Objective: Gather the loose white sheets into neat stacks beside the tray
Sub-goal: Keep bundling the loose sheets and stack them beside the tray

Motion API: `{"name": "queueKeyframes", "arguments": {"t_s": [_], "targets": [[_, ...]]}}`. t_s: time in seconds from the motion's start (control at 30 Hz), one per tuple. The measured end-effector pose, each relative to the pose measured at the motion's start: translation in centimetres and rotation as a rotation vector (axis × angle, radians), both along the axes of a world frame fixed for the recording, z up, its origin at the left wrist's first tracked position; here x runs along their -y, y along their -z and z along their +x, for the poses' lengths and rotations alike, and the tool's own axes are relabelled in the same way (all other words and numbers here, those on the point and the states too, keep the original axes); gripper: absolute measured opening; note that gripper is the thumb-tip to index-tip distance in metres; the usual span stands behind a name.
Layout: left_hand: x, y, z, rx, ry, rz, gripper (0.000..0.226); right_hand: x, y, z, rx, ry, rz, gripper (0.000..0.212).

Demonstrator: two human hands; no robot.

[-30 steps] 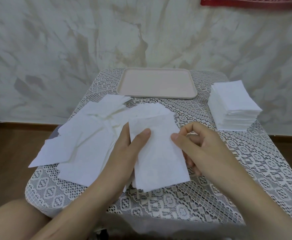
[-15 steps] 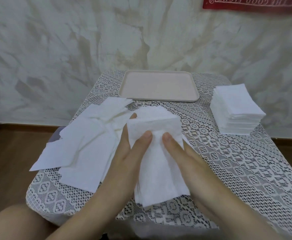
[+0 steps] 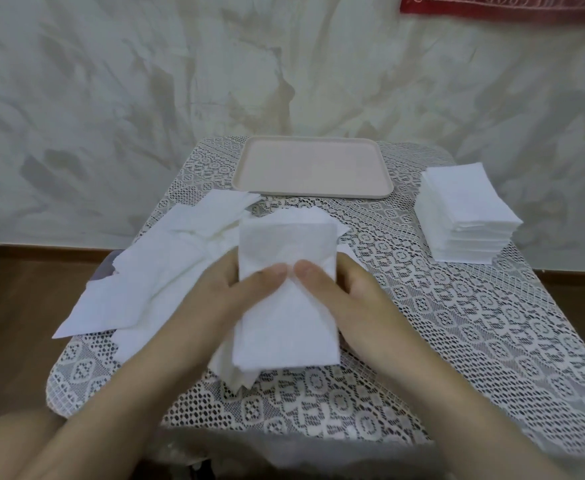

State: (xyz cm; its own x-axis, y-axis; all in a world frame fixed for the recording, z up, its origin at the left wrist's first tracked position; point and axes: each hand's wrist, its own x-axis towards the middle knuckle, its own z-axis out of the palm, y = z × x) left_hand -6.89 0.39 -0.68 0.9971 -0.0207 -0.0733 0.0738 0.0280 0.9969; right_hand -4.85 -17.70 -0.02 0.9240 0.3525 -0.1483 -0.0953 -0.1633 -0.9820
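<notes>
Left hand (image 3: 235, 296): is gripping the held bundle (image 3: 285, 327) along its left edge, with the thumb pressing on the top sheet and the fingers curling round behind.
Right hand (image 3: 360, 299): is gripping the same bundle along its right edge, thumb on top and fingers wrapping the edge.
Hands together: the two thumb tips are lying side by side on the face of the bundle, almost touching; both hands are clamping it between them.
Held bundle: is being held over the near middle of the table (image 3: 457, 341), long side running away from the person. The top sheet is lying fairly square, but lower sheets are fanning out unevenly at the near left corner. Whether its near end is resting on the cloth cannot be told.
Loose sheets (image 3: 152, 282): are lying in an overlapping scatter on the left half of the table, one corner overhanging the left edge.
Finished stack (image 3: 464, 209): is sitting on the right side of the table, just right of the tray and apart from it, its edges fairly even.
Tray (image 3: 311, 195): is sitting at the far middle of the table; beige, rectangular.
Table: is wearing a white lace cloth.
Surroundings: a mottled pale wall (image 3: 145, 81) is standing behind, a red strip (image 3: 505, 8) is hanging at upper right, and wooden floor (image 3: 24, 299) is showing at left.
</notes>
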Motion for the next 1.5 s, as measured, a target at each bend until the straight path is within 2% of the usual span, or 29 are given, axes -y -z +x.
{"name": "queueKeyframes", "arguments": {"t_s": [0.07,0.13,0.2,0.23,0.3,0.4,0.53,0.7,0.8,0.87,0.93,1.0,1.1,1.17,1.4,1.5], "targets": [[-1.2,-0.5,0.6,-0.028,-0.004,-0.042,0.048,1.2,-0.2,1.2,0.042,-0.036,-0.072,0.048],[-1.9,-0.5,1.0,-0.059,-0.032,-0.090,0.045,2.7,0.3,2.7,0.106,0.062,-0.141,0.026],[-2.3,-0.5,1.1,-0.072,-0.042,-0.103,0.044,4.2,1.2,4.0,0.219,0.175,-0.352,0.012],[-2.3,-0.5,1.1,-0.073,-0.045,-0.102,0.044,4.7,1.6,4.4,0.252,0.201,-0.502,0.010],[-2.1,-0.4,1.1,-0.072,-0.071,-0.085,0.045,5.0,1.9,4.7,0.281,0.221,-0.739,0.019],[-2.0,-0.2,1.1,-0.068,-0.145,-0.046,0.042,4.5,1.7,4.9,0.273,0.225,-0.861,0.032],[-2.5,0.0,1.3,-0.092,-0.172,-0.036,0.043,4.3,1.4,6.0,0.166,0.165,-0.880,0.029],[-4.7,0.5,2.3,-0.097,-0.194,0.058,0.061,5.6,1.9,6.5,0.143,0.101,-0.705,0.021],[-6.1,1.2,2.7,-0.102,-0.205,0.029,0.064,6.6,1.3,6.1,0.105,0.084,-0.445,0.004],[-6.3,1.3,2.7,-0.107,-0.214,0.025,0.065,6.6,0.6,5.4,0.072,0.099,-0.225,0.012],[-5.8,1.1,2.3,-0.097,-0.211,0.032,0.062,5.5,0.3,4.5,0.064,0.067,-0.159,0.013],[-5.0,0.7,1.9,-0.099,-0.216,0.048,0.063,3.5,0.8,3.7,0.080,0.044,-0.191,0.008],[-4.1,0.2,1.3,-0.112,-0.226,0.033,0.069,0.6,1.6,2.9,0.172,0.026,-0.384,0.033],[-3.9,-0.1,1.2,-0.110,-0.217,0.027,0.069,-0.7,1.5,2.7,0.190,-0.006,-0.478,0.037],[-4.1,-0.1,1.4,-0.110,-0.202,0.039,0.068,0.3,2.1,4.2,0.193,0.030,-0.561,0.019],[-3.4,-0.5,1.2,-0.091,-0.166,0.051,0.067,3.6,1.9,5.9,0.211,0.052,-0.617,0.022]]}}
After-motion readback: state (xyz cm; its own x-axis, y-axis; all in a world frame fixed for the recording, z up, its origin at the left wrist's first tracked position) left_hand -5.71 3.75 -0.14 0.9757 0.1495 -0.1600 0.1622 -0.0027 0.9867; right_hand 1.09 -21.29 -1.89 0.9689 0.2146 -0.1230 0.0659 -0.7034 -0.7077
